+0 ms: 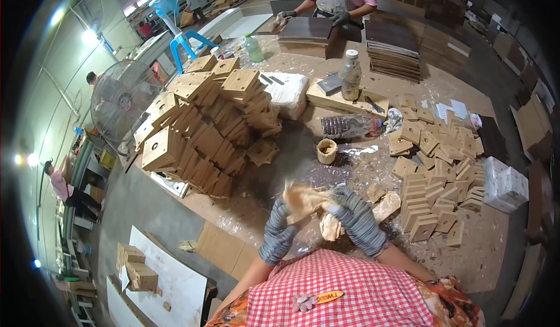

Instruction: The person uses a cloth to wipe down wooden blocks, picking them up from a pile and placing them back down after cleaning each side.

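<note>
Both my hands wear grey striped knit gloves and meet above the near edge of the table. My left hand (277, 234) is closed on a tan wooden piece (304, 202), blurred by motion, whose exact shape I cannot tell. From the other side my right hand (360, 221) presses against it, its fingers bent and partly hidden; whether a rag is in them I cannot tell. Just below hangs or lies a crumpled cream lump (331, 227). Beyond my hands stands a small cup of brownish paste (326, 151), crusted at the rim.
Stacked square wooden blocks with holes (192, 134) rise at the left; loose blocks (434, 181) crowd the right. A plastic bottle (349, 126) lies on its side near an upright bottle (350, 76). Across the table, a gloved co-worker handles dark boards (306, 30). A fan (125, 97) stands left.
</note>
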`<action>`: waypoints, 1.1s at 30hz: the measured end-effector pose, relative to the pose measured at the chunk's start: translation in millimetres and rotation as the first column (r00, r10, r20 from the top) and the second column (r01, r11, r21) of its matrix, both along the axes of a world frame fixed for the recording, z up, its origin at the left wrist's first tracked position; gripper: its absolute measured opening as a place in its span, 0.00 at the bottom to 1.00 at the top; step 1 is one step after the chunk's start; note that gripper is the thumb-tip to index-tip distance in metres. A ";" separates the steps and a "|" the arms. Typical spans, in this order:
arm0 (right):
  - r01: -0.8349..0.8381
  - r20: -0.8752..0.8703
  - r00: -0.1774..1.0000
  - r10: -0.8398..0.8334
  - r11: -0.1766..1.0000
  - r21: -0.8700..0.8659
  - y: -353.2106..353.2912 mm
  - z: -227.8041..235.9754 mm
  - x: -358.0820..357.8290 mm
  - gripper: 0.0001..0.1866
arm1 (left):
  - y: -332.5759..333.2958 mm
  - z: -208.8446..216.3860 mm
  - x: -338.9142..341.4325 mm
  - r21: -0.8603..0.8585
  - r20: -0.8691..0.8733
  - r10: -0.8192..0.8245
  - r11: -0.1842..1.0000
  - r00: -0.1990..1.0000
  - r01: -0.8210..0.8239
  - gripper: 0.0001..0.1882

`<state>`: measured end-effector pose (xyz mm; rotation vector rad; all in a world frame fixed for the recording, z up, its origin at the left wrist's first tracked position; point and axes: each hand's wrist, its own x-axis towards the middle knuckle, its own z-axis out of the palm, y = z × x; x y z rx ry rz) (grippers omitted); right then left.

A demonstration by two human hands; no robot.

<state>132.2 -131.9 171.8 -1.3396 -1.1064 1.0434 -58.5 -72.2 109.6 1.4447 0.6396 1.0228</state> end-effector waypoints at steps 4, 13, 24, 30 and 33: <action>0.058 0.236 0.969 -0.075 0.995 0.079 1.7 -21.1 1.1 0.18 | -1.3 11.0 4.0 0.163 -0.029 -0.004 0.987 1.000 0.008 0.25; 0.143 0.084 0.985 -0.153 0.983 0.114 -0.8 -39.6 -4.3 0.14 | -7.1 17.8 6.1 -0.212 0.062 0.014 0.977 0.998 -0.001 0.17; 0.107 0.035 0.992 -0.117 0.969 0.221 10.2 -30.1 21.3 0.12 | 4.2 -2.4 -11.5 -0.165 -0.007 -0.041 0.986 0.999 0.040 0.19; 0.065 0.529 0.839 -0.128 0.989 0.136 11.9 -69.1 22.1 0.14 | -2.0 12.5 4.6 -0.371 -0.025 0.038 0.927 0.999 -0.045 0.17; 0.145 0.139 0.978 -0.153 0.987 0.068 3.4 -35.2 12.6 0.18 | 3.0 -10.4 -3.8 -0.211 -0.069 0.004 0.977 0.998 -0.018 0.19</action>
